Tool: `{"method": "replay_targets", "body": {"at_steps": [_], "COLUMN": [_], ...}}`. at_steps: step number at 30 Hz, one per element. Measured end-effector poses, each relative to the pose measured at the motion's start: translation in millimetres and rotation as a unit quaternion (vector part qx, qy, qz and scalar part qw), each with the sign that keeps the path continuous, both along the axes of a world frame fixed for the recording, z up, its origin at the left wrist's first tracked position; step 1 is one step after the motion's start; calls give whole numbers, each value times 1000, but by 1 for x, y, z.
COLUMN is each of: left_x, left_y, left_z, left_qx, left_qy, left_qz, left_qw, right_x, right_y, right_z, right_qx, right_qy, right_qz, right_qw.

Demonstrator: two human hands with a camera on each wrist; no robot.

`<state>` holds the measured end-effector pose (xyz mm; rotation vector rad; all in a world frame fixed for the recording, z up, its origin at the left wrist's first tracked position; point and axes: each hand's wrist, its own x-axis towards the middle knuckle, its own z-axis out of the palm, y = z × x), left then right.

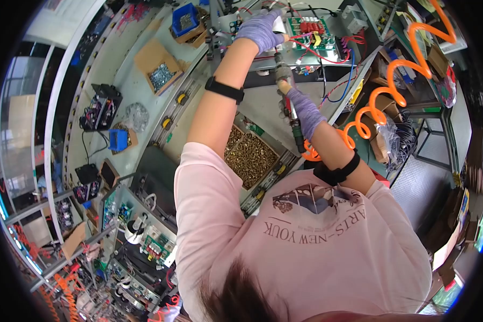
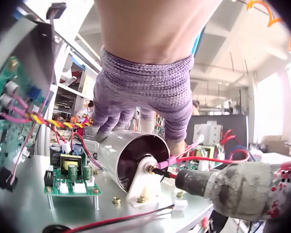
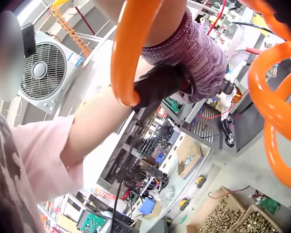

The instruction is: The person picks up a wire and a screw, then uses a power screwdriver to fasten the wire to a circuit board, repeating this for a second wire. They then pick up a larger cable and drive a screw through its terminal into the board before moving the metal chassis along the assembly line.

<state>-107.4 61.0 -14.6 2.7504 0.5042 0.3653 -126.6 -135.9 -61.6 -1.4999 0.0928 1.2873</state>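
In a purple knitted glove, the left hand [image 1: 259,32] [image 2: 144,97] grips a silvery cylinder [image 2: 117,154] from above. At the cylinder's dark end is a white bracket [image 2: 144,187] with a screw, and the bit of a worn grey-and-red power screwdriver [image 2: 237,187] meets it beside a pink terminal on a red wire. The gloved right hand [image 1: 301,107] [image 3: 199,60] is wrapped round the screwdriver [image 1: 287,102] in the head view. Its fingertips are largely hidden in the right wrist view.
Green circuit boards [image 1: 312,33] [image 2: 72,187] stand close beside the cylinder. An orange coiled hose [image 1: 378,115] runs right of the right arm. Below the work are boxes of brass fasteners [image 1: 252,158]; a box of screws [image 1: 161,77] sits left.
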Motion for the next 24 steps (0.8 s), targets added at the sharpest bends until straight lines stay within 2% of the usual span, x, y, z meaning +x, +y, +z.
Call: {"method": "replay_targets", "body": {"at_steps": [1,2,3,4,6,8,10,12,13,15,16,18,19,21,24], "left_x": [-17,-43,-66,-89,-144,-197,-240,-298,-308,-321,-322,-320,-322,-330,-341], "left_y": [-4,-21,-26,-28,-46,-64,-72,-82,-90,-103,-103,-98,-94,-84,-76], "left_z": [-4,7,0,-18,-46,-90,-186,-248,-252,-262,-261,-260,-267,-288,-298], "left_qx": [3,-34,-65,-50,47,52,-66,-127,-129,-177,-181,-272,-277,-370,-378], "left_qy": [-114,-161,-216,-371,-420,-343,-297,-95,-94,158,158,285,285,344,312], "left_qz": [-9,62,115,109,165,248,445,508,510,619,621,553,554,473,454], "left_qw": [993,984,967,921,891,905,843,847,845,748,746,734,732,722,744], "right_x": [1,1,4,3,-1,-9,-15,-21,-24,-24,-19,-15,-16,-16,-14], "right_y": [-5,-8,-7,-10,-15,-19,-31,-46,-54,-67,-72,-83,-88,-96,-103], "right_z": [3,5,7,6,2,7,14,13,12,8,4,3,5,9,9], "right_qx": [14,12,-5,-25,-26,-33,-31,-33,-36,-15,-25,-31,-33,-36,-67], "right_qy": [-1,5,-1,-5,-5,2,12,23,24,-1,-34,-34,-30,-27,-55], "right_qz": [2,14,20,22,27,26,52,86,89,119,159,158,153,151,173], "right_qw": [1000,1000,1000,999,999,999,998,995,995,993,986,986,987,988,981]}}
